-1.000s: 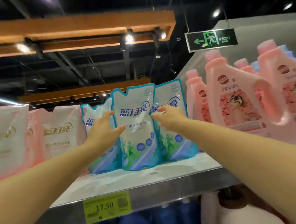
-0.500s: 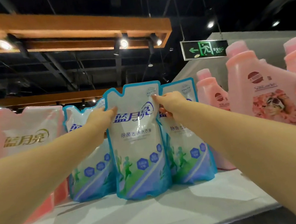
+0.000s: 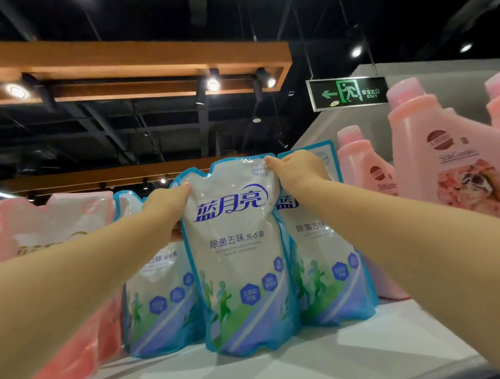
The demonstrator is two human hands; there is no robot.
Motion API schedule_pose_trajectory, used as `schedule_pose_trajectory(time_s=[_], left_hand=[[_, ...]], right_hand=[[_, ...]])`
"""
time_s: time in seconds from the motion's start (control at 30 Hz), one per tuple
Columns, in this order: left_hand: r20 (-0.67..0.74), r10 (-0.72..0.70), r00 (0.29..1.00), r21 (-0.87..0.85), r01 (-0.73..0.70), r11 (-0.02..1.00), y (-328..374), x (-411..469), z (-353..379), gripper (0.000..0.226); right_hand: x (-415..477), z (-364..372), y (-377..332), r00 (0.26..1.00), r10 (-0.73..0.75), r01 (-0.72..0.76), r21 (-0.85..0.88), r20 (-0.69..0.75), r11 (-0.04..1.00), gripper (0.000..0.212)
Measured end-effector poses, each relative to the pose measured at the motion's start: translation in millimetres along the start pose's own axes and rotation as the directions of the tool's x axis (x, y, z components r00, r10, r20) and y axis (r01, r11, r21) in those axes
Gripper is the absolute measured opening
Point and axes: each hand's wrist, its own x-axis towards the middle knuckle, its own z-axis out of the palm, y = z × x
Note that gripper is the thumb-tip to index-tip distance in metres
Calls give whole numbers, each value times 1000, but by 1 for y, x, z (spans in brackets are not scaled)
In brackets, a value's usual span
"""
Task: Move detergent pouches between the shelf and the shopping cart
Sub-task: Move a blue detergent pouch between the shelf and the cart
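Observation:
Three blue-and-white detergent pouches stand upright on the white shelf. The middle pouch stands a little in front of the other two. My left hand grips its upper left edge and my right hand grips its upper right corner. A second blue pouch stands behind on the left and a third behind on the right. The shopping cart is out of view.
Pink detergent pouches fill the shelf to the left. Pink detergent bottles stand to the right, close to my right forearm. A green exit sign hangs overhead.
The view has moved closer and higher on the shelf. Both hands slid up from the pouch's middle to its top corners, and the pouch stands further forward.

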Motion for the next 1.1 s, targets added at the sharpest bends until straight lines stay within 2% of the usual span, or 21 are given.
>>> schedule_pose_trajectory(time_s=[0.33, 0.5, 0.63, 0.77, 0.93, 1.0, 1.1], left_hand=[[-58, 29, 998, 71, -25, 997, 2, -2, 4, 43], [-79, 49, 996, 92, -42, 995, 1, -5, 5, 44], [-69, 36, 997, 66, -31, 997, 0, -7, 5, 45], [-43, -16, 999, -6, 15, 1000, 6, -13, 4, 43], [-23, -45, 999, -19, 45, 999, 13, -28, 1, 44], [-44, -7, 999, 34, 9, 999, 16, -36, -3, 50], [-106, 100, 989, 229, -73, 971, 20, -54, -9, 58]], right_hand=[[2, 15, 4, 995, -30, 20, -105, -99, 994, 44], [-5, 14, 4, 985, -106, 70, -239, -139, 968, 42], [-6, 10, 2, 996, -51, 29, -261, -77, 965, 39], [-10, 3, -1, 1000, -2, 3, -210, 6, 978, 34], [-26, -7, 0, 999, -12, 18, -184, 31, 983, 42], [-34, -16, 1, 999, -38, 44, -184, 34, 982, 43], [-48, -32, 3, 997, -62, 70, -192, 49, 979, 43]])
